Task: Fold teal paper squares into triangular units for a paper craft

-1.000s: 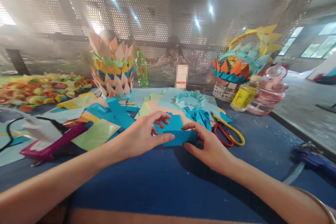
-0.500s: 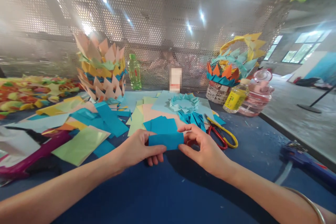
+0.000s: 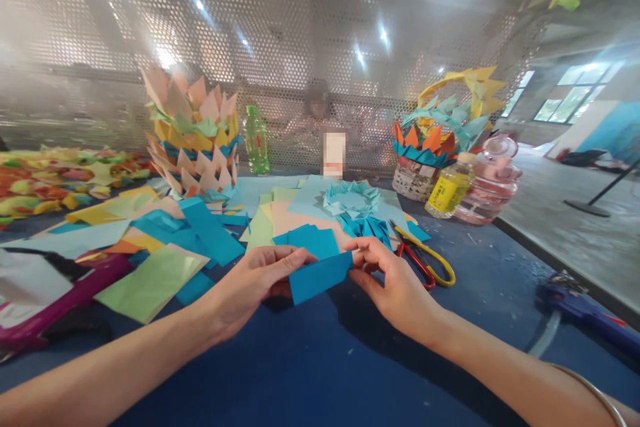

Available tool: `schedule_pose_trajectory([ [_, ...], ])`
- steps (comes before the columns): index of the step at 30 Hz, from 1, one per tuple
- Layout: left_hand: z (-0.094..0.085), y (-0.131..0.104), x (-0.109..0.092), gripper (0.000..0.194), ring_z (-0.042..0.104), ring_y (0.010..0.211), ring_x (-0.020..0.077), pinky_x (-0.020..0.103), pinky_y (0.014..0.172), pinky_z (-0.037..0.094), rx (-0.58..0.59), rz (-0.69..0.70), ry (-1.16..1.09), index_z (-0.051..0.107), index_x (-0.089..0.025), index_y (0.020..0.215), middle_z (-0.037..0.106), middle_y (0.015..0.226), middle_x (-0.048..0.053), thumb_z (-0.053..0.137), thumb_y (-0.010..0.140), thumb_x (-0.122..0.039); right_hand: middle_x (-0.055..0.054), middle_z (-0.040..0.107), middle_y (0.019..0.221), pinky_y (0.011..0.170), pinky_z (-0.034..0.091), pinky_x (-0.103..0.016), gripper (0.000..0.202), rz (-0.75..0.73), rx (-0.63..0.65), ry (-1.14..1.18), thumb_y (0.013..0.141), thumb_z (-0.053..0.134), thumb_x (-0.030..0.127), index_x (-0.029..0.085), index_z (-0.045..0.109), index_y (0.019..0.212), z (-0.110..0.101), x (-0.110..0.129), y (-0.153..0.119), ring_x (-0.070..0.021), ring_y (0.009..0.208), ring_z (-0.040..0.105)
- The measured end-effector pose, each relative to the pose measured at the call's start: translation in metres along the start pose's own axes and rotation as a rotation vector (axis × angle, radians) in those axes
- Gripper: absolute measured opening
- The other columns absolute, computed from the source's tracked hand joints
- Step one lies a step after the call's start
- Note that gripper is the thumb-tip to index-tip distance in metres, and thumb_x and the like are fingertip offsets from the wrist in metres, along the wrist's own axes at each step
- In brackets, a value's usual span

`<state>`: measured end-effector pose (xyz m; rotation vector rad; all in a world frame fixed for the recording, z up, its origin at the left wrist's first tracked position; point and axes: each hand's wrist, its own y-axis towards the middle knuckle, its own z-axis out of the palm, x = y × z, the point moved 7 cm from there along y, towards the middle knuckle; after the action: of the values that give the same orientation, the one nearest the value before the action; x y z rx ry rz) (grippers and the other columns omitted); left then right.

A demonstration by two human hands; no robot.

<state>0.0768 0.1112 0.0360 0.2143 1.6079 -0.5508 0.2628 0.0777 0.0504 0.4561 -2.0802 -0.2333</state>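
A folded strip of blue paper (image 3: 320,277) is held above the dark blue table, tilted with its right end higher. My left hand (image 3: 265,277) pinches its upper left edge, thumb on top. The fingertips of my right hand (image 3: 383,273) grip the strip's right end. Just behind my hands lie more blue sheets (image 3: 313,240). Beyond them rest a light blue folded paper ring (image 3: 351,200) and a darker blue folded piece (image 3: 367,228). Scissors with red and yellow handles (image 3: 425,257) lie to the right of these.
Left are loose coloured papers (image 3: 153,280), a magenta glue gun (image 3: 75,293) and a layered paper basket (image 3: 193,133). Behind stands a green bottle (image 3: 257,140). Right are another basket (image 3: 417,173), a yellow-labelled bottle (image 3: 449,190), a pink jug (image 3: 487,190) and a blue glue gun (image 3: 590,317).
The blue strip has gone from level to tilted, with its left end lower. My left thumb has moved up from its lower edge to its upper edge.
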Motion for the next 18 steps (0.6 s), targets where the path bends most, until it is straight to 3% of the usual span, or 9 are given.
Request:
schedule_pose_trajectory([
  [5,0.001,0.003,0.001,0.05,0.066,0.076,0.0183,0.027,0.072,0.053,0.021,-0.003,-0.012,0.075,-0.015,0.097,0.075,0.089,0.007,0.078,0.072,-0.059,-0.001,0.068,0.087,0.076,0.05,-0.031,0.025,-0.025,-0.008,-0.017,0.094,0.055,0.016,0.023,0.053,0.118,0.0,0.001,0.0,-0.0169,0.078,0.062],
  [12,-0.002,0.002,-0.008,0.047,0.06,0.077,0.0166,0.022,0.062,0.042,-0.056,0.104,0.088,0.075,-0.018,0.09,0.073,0.086,0.003,0.077,0.071,-0.062,-0.001,0.064,0.088,0.077,0.05,-0.031,0.027,-0.048,-0.021,-0.037,0.093,0.055,0.014,0.023,0.054,0.118,0.001,0.004,-0.001,-0.0167,0.079,0.061],
  [18,0.0,0.002,-0.008,0.044,0.057,0.072,0.0168,0.024,0.06,0.04,-0.029,0.105,0.127,0.076,-0.017,0.091,0.07,0.081,0.003,0.081,0.069,-0.055,-0.001,0.065,0.088,0.076,0.052,-0.032,0.026,-0.044,-0.01,-0.046,0.093,0.055,0.015,0.023,0.054,0.117,0.001,0.006,-0.001,-0.0171,0.078,0.062],
])
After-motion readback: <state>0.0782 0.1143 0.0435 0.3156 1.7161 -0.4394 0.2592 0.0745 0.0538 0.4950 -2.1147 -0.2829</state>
